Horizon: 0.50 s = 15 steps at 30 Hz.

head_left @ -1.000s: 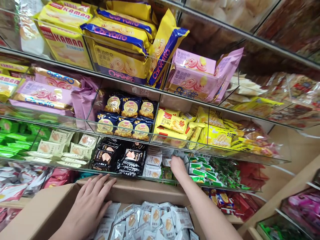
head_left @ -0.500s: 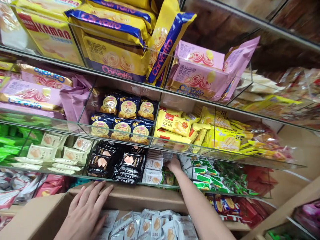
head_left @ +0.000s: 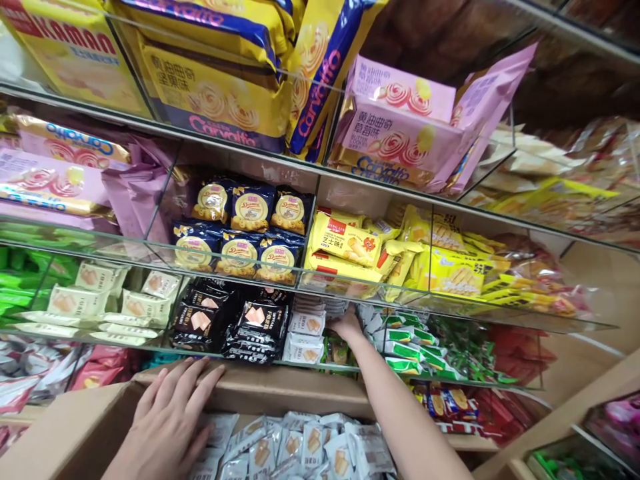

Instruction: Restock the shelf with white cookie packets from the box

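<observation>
My left hand [head_left: 167, 410] lies over the rim of an opened cardboard box [head_left: 295, 390], its fingers stretched out along the cardboard and its thumb hanging inside. Many small white snack packets [head_left: 313, 443] with a wafer-like picture fill the box below it. My right hand [head_left: 349, 328] reaches into a low glass shelf compartment, beside stacked white packets [head_left: 307, 325] of similar look. Its fingers are mostly hidden under the shelf above, so what they hold cannot be seen. A green-and-brown packet [head_left: 337, 351] sits just below that hand.
Black packets [head_left: 260, 327] stand left of the white stack, green-and-white packets [head_left: 403, 350] right of my forearm. Yellow packets [head_left: 345, 243] and dark blue cookie packets [head_left: 253, 207] fill the tier above. Glass shelf edges [head_left: 350, 293] and dividers run close over my right hand.
The view has shifted slightly, so the upper shelves appear a little higher and larger. Both hands keep nearly the same places, the left on the box rim, the right inside the compartment.
</observation>
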### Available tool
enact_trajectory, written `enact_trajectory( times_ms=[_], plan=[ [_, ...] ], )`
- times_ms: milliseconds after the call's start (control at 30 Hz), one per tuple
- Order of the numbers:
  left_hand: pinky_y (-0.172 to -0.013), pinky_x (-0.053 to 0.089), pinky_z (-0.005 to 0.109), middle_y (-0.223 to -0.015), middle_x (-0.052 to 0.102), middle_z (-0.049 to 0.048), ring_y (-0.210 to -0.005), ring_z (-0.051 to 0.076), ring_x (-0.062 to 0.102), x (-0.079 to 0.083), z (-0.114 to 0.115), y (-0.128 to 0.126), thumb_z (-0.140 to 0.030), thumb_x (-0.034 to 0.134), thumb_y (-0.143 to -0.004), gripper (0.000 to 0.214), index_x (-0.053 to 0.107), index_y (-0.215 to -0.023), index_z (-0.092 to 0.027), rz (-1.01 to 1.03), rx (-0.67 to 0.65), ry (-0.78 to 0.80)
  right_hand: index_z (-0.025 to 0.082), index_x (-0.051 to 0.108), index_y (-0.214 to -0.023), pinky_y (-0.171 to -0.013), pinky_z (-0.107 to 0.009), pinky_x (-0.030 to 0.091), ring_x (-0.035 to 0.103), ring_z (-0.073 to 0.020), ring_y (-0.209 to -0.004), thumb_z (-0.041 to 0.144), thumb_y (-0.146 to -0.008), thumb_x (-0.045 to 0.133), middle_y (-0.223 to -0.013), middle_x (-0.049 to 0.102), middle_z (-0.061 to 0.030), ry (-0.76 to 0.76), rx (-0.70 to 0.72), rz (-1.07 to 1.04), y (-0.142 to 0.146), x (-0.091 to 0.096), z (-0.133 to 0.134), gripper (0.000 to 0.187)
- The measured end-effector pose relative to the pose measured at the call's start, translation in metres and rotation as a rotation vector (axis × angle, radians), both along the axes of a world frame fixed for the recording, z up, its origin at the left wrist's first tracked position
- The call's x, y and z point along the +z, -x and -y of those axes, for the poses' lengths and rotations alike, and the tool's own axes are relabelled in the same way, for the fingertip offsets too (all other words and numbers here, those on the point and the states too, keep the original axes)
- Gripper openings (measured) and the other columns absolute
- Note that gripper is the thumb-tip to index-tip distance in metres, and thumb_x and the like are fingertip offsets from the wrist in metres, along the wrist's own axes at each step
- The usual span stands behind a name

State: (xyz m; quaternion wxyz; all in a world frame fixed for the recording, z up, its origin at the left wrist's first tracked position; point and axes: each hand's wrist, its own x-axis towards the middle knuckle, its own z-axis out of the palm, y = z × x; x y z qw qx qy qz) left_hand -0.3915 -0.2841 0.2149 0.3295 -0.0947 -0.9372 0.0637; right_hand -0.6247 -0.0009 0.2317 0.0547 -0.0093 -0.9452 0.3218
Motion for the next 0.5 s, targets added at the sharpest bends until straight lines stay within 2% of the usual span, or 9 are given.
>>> enact_trajectory(
  times_ms=[100, 167, 267, 300, 333, 367, 400, 467, 500],
  plan=[
    [-0.097, 0.023, 0.047, -0.119, 0.053, 0.0113, -0.111, 0.032, 0.044, 0.003, 0.001, -0.002, -0.032, 0.051, -0.069, 0.054, 0.045, -0.123, -0.022, 0.026, 0.005, 0.031, 0.003, 0.039, -0.118, -0.08, -0.029, 0.042, 0.055, -0.0258, -0.099, 0.02, -0.065, 0.061, -0.104, 0.058, -0.019, -0.032, -0.004, -0.03, -0.012, 0.017, 0.005, 0.06],
    [-0.097, 0.023, 0.047, -0.119, 0.052, 0.0117, -0.111, 0.033, 0.044, 0.005, -0.001, -0.004, -0.031, 0.051, -0.069, 0.055, 0.045, -0.123, -0.021, 0.033, 0.002, 0.019, 0.004, 0.045, -0.114, -0.087, -0.031, 0.038, 0.049, -0.0273, -0.107, 0.018, -0.069, 0.058, -0.111, 0.054, -0.0205, -0.059, 0.008, -0.077, -0.032, 0.035, 0.005, 0.049],
    [-0.097, 0.022, 0.05, -0.117, 0.052, 0.0139, -0.112, 0.034, 0.042, 0.007, -0.005, -0.006, -0.032, 0.052, -0.067, 0.055, 0.048, -0.12, -0.018, 0.024, -0.001, -0.033, 0.012, 0.051, -0.108, -0.091, -0.032, 0.034, 0.046, -0.0249, -0.107, 0.022, -0.077, 0.052, -0.114, 0.051, -0.0148, -0.067, 0.098, -0.228, -0.088, 0.06, -0.001, 0.033],
    [-0.097, 0.022, 0.05, -0.116, 0.053, 0.0143, -0.112, 0.035, 0.042, 0.007, -0.006, -0.006, -0.032, 0.052, -0.066, 0.055, 0.049, -0.119, -0.017, 0.02, -0.004, -0.045, 0.015, 0.054, -0.102, -0.087, -0.031, 0.037, 0.051, -0.0224, -0.098, 0.024, -0.08, 0.048, -0.105, 0.055, -0.0121, -0.043, 0.213, -0.328, -0.112, 0.062, -0.003, 0.024],
    [-0.097, 0.023, 0.05, -0.116, 0.053, 0.0144, -0.112, 0.035, 0.042, 0.007, -0.007, -0.006, -0.032, 0.052, -0.066, 0.055, 0.049, -0.119, -0.016, 0.019, -0.008, -0.049, 0.018, 0.056, -0.092, -0.078, -0.028, 0.041, 0.055, -0.0183, -0.086, 0.026, -0.085, 0.04, -0.094, 0.059, -0.0079, 0.009, 0.376, -0.356, -0.136, 0.059, -0.004, 0.019],
    [-0.097, 0.023, 0.05, -0.116, 0.053, 0.0142, -0.112, 0.035, 0.042, 0.007, -0.007, -0.005, -0.031, 0.052, -0.066, 0.055, 0.049, -0.119, -0.016, 0.022, -0.01, -0.044, 0.02, 0.057, -0.082, -0.071, -0.025, 0.043, 0.056, -0.0154, -0.076, 0.026, -0.087, 0.035, -0.082, 0.06, -0.0042, 0.039, 0.534, -0.322, -0.16, 0.05, -0.005, 0.024],
    [-0.098, 0.023, 0.05, -0.116, 0.053, 0.0139, -0.112, 0.034, 0.042, 0.007, -0.007, -0.005, -0.031, 0.051, -0.067, 0.055, 0.048, -0.119, -0.017, 0.027, -0.01, -0.032, 0.022, 0.058, -0.078, -0.066, -0.024, 0.043, 0.056, -0.0144, -0.071, 0.026, -0.087, 0.035, -0.076, 0.061, -0.0021, 0.002, 0.67, -0.239, -0.181, 0.034, -0.005, 0.026],
    [-0.098, 0.022, 0.05, -0.116, 0.053, 0.0136, -0.112, 0.034, 0.042, 0.007, -0.007, -0.005, -0.031, 0.051, -0.068, 0.054, 0.047, -0.12, -0.017, 0.032, -0.004, -0.007, 0.022, 0.062, -0.084, -0.061, -0.026, 0.044, 0.058, -0.0191, -0.074, 0.027, -0.078, 0.051, -0.084, 0.064, -0.0048, -0.253, 0.837, -0.031, -0.211, -0.012, -0.002, 0.013],
    [-0.098, 0.022, 0.05, -0.116, 0.053, 0.0137, -0.112, 0.034, 0.042, 0.007, -0.007, -0.005, -0.031, 0.051, -0.068, 0.054, 0.047, -0.12, -0.017, 0.032, -0.003, 0.003, 0.021, 0.063, -0.089, -0.06, -0.027, 0.045, 0.059, -0.0221, -0.078, 0.021, -0.076, 0.051, -0.091, 0.065, -0.0078, -0.394, 0.816, 0.054, -0.22, -0.039, 0.0, 0.018]
  ],
)
